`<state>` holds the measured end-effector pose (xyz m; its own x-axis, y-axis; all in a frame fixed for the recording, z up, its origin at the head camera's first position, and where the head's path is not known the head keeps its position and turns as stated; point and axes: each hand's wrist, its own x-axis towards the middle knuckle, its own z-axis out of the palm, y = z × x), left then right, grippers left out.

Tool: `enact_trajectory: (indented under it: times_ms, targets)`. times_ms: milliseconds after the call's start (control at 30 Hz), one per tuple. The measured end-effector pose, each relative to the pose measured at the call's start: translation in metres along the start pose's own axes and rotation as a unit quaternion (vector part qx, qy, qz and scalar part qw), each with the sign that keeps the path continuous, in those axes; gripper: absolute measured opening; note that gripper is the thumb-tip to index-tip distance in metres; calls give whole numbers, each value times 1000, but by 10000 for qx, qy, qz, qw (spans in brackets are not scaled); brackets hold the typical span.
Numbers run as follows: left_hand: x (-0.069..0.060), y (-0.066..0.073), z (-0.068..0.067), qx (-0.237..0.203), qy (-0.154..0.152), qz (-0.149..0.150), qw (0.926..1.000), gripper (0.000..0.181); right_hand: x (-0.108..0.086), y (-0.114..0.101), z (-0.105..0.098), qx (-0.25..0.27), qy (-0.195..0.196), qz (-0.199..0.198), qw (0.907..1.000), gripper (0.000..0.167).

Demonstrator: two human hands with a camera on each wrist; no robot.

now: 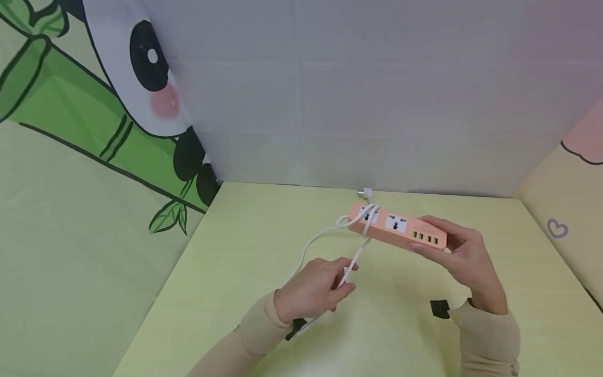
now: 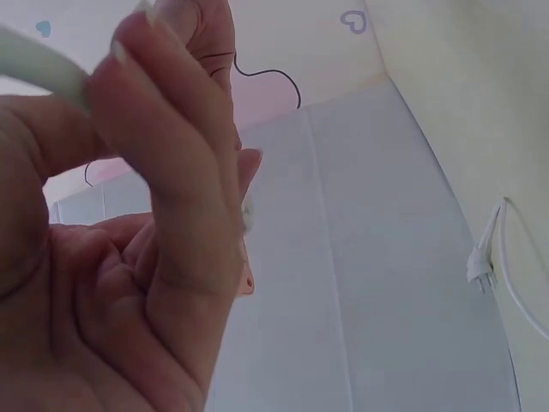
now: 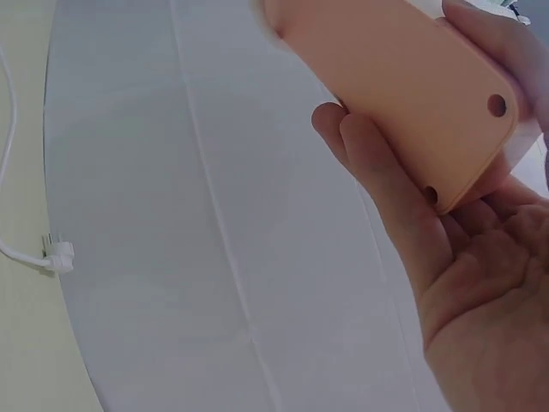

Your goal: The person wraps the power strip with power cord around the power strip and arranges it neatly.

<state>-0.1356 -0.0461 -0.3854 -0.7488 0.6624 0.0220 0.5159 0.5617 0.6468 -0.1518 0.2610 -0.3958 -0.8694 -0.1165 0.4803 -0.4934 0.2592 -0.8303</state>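
A pink power strip (image 1: 382,222) with sockets and several USB ports is held above the table. My right hand (image 1: 464,251) grips its USB end, thumb on the near side. The right wrist view shows the strip's plain underside (image 3: 412,94) with fingers against it. A white power cord (image 1: 360,252) loops around the strip's left end. In my left hand (image 1: 313,288) the cord is pinched between thumb and fingers, below and left of the strip. Those curled fingers (image 2: 184,163) fill much of the left wrist view. The white plug (image 1: 367,195) lies near the table's back edge.
The pale yellow table (image 1: 226,251) meets a grey-white panel (image 1: 358,104) behind. Printed walls with a cartoon panda and bamboo (image 1: 94,99) stand at the left. A black square patch (image 1: 440,309) is on the table near the right sleeve, another by the left wrist.
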Motion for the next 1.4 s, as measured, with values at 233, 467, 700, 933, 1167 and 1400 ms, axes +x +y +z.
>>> enact_trajectory:
  times_ms: [233,467,700,933,1167,1400]
  targets:
    - [10,-8,1,488,443,246,9975,18,-1,0,0,-273,28,108,9996,52]
    - [7,2,8,1376,757,318,9871,14,1,-1,5,-459,12,-84,9989,52]
    - [-1,16,-2,1172,936,390,9879,9,3,1,2,-732,141,-207,9970,52]
    - [-13,27,-9,454,676,880,9928,13,-3,7,-18,-1151,826,316,9894,47]
    - [-17,34,-14,791,1180,1463,9790,12,-5,5,-26,-983,782,415,9912,48]
    - [-21,37,-21,575,1420,1517,9765,18,-3,6,-21,-933,601,666,9916,51]
